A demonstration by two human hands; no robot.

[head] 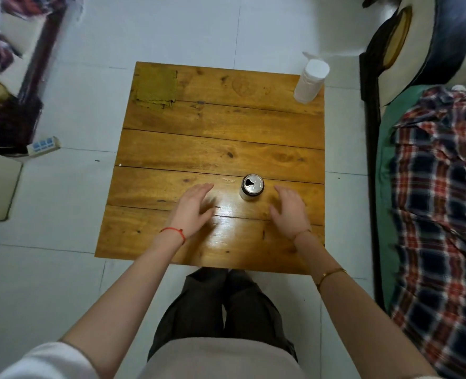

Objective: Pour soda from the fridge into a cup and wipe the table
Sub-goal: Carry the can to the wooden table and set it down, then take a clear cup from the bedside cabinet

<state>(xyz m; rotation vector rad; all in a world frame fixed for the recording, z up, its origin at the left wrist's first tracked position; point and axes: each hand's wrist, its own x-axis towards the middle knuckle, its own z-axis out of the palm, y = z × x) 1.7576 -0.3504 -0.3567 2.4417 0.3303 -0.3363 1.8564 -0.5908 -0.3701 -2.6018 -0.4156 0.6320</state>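
An opened soda can [252,187] stands upright on the wooden table [221,149], toward the edge nearest the person. The left hand [195,209] hovers just left of the can, fingers straight and relaxed, gripping nothing. The right hand [290,212] hovers just right of the can, fingers loosely spread, also gripping nothing. Well beyond the can, a white lidded cup [310,81] stands at the far right corner, and a green cloth [156,87] lies flat at the far left corner.

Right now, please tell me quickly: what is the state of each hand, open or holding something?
Left hand: open, fingers straight, holding nothing, left of the soda can.
Right hand: open, fingers relaxed, holding nothing, right of the can.
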